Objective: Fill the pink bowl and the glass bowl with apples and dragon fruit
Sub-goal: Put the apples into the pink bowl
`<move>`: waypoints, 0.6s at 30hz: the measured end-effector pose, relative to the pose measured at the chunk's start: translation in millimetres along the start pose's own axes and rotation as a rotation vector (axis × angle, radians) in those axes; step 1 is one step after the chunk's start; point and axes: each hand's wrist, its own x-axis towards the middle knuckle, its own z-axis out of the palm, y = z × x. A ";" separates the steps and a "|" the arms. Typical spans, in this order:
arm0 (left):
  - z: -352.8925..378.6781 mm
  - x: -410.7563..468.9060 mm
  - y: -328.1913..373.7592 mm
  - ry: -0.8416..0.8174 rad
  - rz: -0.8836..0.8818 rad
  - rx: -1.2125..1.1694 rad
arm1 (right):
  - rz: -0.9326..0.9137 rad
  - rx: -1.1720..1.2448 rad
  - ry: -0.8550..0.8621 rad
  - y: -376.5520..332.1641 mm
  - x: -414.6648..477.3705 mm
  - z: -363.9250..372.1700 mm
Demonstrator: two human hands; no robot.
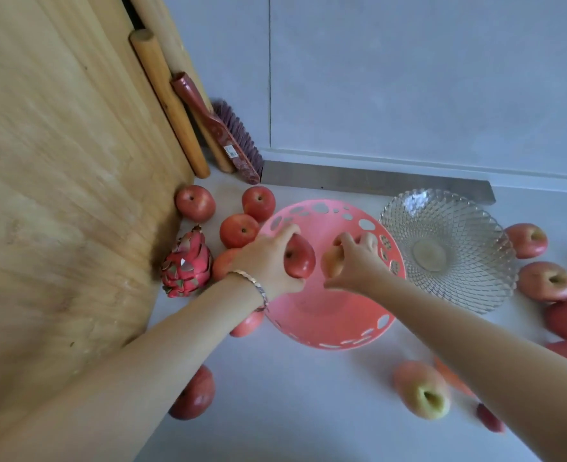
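hands: left hand [269,258] grips red apple [300,258], right hand [352,261] grips pale apple [332,261] | place: both over pink bowl [325,315]; dragon fruit [185,265] on counter [308,411] | advice: lower them deep, release gently, do not drop

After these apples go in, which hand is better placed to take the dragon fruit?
Probably the left hand: the dragon fruit lies just left of its wrist; the right hand would cross the pink bowl.

The left hand [269,261], arm outstretched, grips a red apple [300,261]; the right hand [353,261], likewise outstretched, grips a pale apple [330,266].
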 end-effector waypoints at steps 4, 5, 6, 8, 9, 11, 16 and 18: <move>16.2 32.1 3.6 -0.073 0.046 0.193 | -0.093 -0.107 -0.063 10.6 27.9 15.1; 20.0 39.2 4.6 -0.115 0.041 0.270 | -0.106 -0.111 -0.065 12.7 32.1 16.4; 24.0 45.7 4.3 -0.165 0.029 0.339 | -0.115 -0.105 -0.062 14.6 34.3 17.2; 31.0 58.7 3.6 -0.254 0.004 0.442 | -0.119 -0.088 -0.045 20.3 36.9 17.4; 34.3 63.9 3.2 -0.291 -0.003 0.481 | -0.116 -0.086 -0.035 23.4 36.5 17.3; 40.3 72.5 3.5 -0.339 0.014 0.539 | -0.115 -0.081 -0.020 32.2 35.6 16.7; 56.2 78.8 0.4 -0.318 0.092 0.582 | -0.127 -0.084 -0.064 47.4 29.6 18.3; 59.7 77.6 -2.0 -0.297 0.088 0.579 | -0.125 -0.092 -0.048 47.9 28.9 19.8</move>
